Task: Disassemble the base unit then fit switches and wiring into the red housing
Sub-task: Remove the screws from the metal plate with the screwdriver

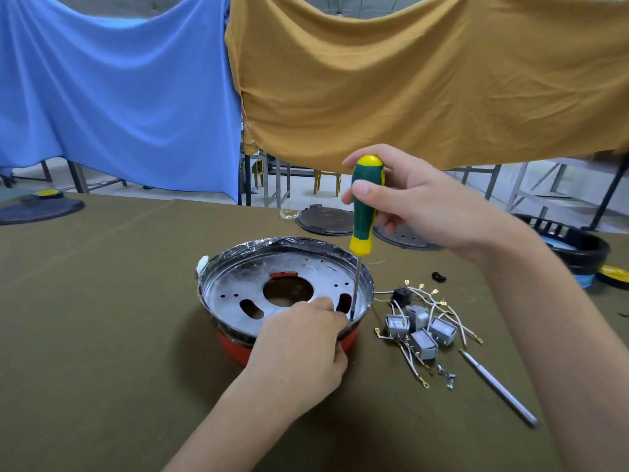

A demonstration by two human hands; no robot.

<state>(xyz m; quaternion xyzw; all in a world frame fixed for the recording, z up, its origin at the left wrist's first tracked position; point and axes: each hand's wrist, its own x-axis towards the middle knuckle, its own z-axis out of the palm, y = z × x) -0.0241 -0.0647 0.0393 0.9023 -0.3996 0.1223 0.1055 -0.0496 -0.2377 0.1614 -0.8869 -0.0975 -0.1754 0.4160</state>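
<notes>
1. Centre of the frame: my left hand (299, 338) clamps the near rim of the metal pan (238, 284), pinning it on the red housing (238, 349) so it won't spin.
2. Just right of it, my right hand (418, 202) grips the screwdriver (363, 206) upright, tip down at the pan's near-right edge, I judge on a screw.
3. Lower right on the worktop (102, 301): switches (422, 330), wires (452, 318), loose screws (447, 376) and a metal rod (497, 386), kept within reach for fitting.
</notes>
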